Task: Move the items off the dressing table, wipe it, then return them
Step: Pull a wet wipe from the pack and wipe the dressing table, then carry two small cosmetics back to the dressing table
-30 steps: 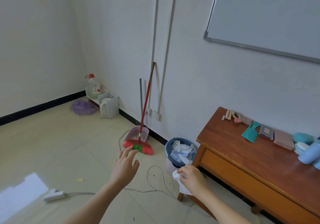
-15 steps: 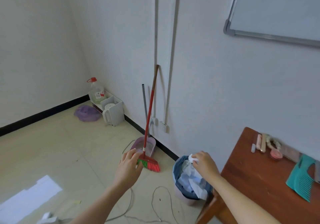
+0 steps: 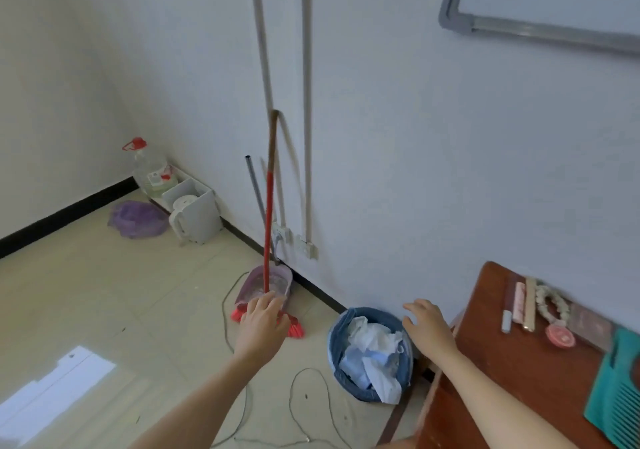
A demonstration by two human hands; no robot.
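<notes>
The brown wooden dressing table (image 3: pixel 519 372) fills the lower right. On it lie a teal comb (image 3: pixel 620 389), a round pink compact (image 3: pixel 560 337), a bead bracelet (image 3: pixel 550 303) and a few small sticks (image 3: pixel 519 301). My right hand (image 3: pixel 427 327) hovers open and empty over the blue waste bin (image 3: pixel 337 341), which is stuffed with crumpled white and blue tissues (image 3: pixel 372 348). My left hand (image 3: pixel 261 324) is stretched out open over the floor, in front of the broom.
A red-handled broom (image 3: pixel 268 226) and a pink dustpan (image 3: pixel 273 280) lean on the wall. Cables (image 3: pixel 294 400) trail over the tiled floor. A white kettle (image 3: pixel 181 218), a water jug (image 3: pixel 149 168) and a purple bag (image 3: pixel 136 220) sit in the corner. A whiteboard (image 3: pixel 540 29) hangs above.
My right hand carried a white tissue to the bin, let it go there and now hangs empty above it. The view has shifted left and nearer the wall.
</notes>
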